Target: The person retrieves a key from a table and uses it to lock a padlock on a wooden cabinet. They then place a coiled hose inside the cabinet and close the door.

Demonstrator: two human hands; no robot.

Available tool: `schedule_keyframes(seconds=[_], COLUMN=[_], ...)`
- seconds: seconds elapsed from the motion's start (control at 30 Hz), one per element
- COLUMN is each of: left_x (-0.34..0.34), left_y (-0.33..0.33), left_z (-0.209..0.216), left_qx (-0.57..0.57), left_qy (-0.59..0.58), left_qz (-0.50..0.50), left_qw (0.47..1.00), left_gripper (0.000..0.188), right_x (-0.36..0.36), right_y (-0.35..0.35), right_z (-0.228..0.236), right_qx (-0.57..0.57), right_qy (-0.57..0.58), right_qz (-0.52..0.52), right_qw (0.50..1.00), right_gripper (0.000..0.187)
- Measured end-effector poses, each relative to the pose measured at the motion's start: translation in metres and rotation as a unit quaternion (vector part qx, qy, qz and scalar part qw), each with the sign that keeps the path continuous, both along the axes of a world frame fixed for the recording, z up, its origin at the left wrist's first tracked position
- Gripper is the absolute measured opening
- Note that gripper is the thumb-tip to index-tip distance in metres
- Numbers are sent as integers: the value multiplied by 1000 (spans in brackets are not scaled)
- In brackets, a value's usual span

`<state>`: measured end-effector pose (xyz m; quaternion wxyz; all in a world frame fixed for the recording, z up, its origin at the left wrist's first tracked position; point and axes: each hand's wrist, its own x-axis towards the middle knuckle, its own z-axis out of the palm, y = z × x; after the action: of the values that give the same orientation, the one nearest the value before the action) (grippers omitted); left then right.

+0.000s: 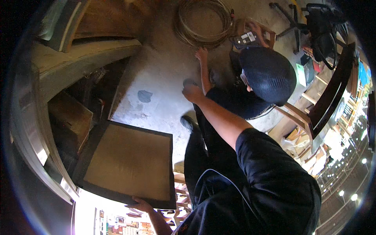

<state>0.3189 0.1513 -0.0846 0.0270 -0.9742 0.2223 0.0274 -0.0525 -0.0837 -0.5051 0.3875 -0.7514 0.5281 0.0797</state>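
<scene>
The person's left hand (pixel 141 204) grasps the near edge of a flat, square tan panel with a dark border (pixel 129 158), thumb over the rim; the panel spreads out ahead of that hand. The right hand (pixel 192 93) reaches well forward at the end of a bare forearm, its fingers curled next to a small, dark, rounded object (pixel 190 82); I cannot tell whether they close on it. Just beyond the right hand, a co-worker in a black, textured cap (pixel 268 74) bends low, one hand (pixel 201 54) stretched out with the fingers near a large round coil of thin, brownish wire or cable (pixel 197 42). The co-worker's other hand (pixel 256 30) is beside a small dark device with pale panels (pixel 248 38), farther ahead and to the right of the right hand. Left of the right hand, the grey concrete floor (pixel 160 78) bears a dark, irregular patch (pixel 145 96). Ahead of the left hand and past the panel's far side stands a large brown wooden frame with a curved edge (pixel 88 58). A dark shoe (pixel 188 123) rests between the two hands, right of the panel.
</scene>
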Motion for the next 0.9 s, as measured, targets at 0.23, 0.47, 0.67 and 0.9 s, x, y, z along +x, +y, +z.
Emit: schedule_keyframes(seconds=[0.23,0.47,0.67,0.9], left_x=[16,56,-32,-71], left_y=[21,-21,-131,-233], left_z=[-2,-99,-203,-347], left_qx=[183,161,19,92], left_qy=[64,221,534,579], left_qz=[112,-112,-233,-312], left_qw=[975,955,813,748], left_gripper=[64,52,31,32], right_x=[91,68,60,78], right_y=[-33,-35,-11,-140], right_z=[23,85,34,-53], right_qx=[203,225,212,72], right_qy=[10,15,-9,81], right_qz=[-194,-359,-389,-431], right_qw=[960,906,897,896], right_gripper=[28,33,35,64])
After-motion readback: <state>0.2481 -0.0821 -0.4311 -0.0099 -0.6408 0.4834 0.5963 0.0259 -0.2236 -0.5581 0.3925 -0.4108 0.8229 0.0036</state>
